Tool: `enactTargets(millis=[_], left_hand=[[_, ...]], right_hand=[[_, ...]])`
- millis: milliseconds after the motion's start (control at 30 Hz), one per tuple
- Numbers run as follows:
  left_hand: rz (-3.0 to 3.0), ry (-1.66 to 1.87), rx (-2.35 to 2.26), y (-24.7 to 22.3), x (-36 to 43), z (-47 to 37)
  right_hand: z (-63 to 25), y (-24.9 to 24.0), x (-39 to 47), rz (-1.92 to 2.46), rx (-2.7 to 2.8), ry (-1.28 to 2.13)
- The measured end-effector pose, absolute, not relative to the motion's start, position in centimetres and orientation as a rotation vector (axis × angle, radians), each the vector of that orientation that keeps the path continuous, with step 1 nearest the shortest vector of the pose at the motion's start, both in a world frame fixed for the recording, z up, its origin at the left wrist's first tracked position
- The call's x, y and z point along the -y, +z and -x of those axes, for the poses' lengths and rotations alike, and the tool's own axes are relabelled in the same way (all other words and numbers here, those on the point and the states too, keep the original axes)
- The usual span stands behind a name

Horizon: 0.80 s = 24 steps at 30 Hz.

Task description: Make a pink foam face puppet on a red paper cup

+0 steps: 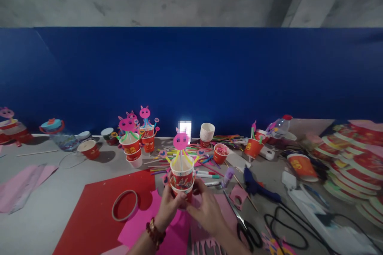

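Note:
A stack of red and white paper cups (182, 179) stands upright between both hands at the centre. A pink pig-like paper face (181, 141) rises from the top cup on a stick, with yellow arms that end in pink paper pieces on either side. My left hand (171, 206), with a beaded bracelet at the wrist, wraps round the lower left of the stack. My right hand (206, 208) holds its lower right side. Under the hands lie bright pink paper (173, 234) and a red sheet (89, 211).
Similar decorated cups (131, 147) stand at the back left. Scissors (243, 223), a blue glue gun (260, 187) with a black cord and a power strip (317, 211) lie right. A tape ring (115, 211) rests left. Stacked cups (356, 159) lean far right.

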<state>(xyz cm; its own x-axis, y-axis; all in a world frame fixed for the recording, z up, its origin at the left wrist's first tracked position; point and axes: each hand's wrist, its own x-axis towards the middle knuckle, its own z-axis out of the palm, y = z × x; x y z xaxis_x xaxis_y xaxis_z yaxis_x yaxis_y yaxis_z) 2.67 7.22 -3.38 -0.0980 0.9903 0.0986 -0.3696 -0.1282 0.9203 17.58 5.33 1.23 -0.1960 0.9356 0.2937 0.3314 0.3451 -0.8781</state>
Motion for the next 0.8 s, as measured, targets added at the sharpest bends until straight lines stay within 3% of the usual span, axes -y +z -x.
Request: enactTargets(millis=[333,533,800], left_hand=[[-1.071,1.748,-0.982,-2.0,-8.2,-1.9],[-1.083,1.766,-1.01,-2.7,-8.3,-1.7],[-1.146,1.728,-1.012,-1.6,-7.6,-2.3]], right_hand=[[-13.5,3.4,-18.5,1.147,1.604,0.689],[-7.7,1.3,-25.4,1.269,1.533,0.674],[-5.2,-1.0,-28.2,1.328,1.539,0.642]])
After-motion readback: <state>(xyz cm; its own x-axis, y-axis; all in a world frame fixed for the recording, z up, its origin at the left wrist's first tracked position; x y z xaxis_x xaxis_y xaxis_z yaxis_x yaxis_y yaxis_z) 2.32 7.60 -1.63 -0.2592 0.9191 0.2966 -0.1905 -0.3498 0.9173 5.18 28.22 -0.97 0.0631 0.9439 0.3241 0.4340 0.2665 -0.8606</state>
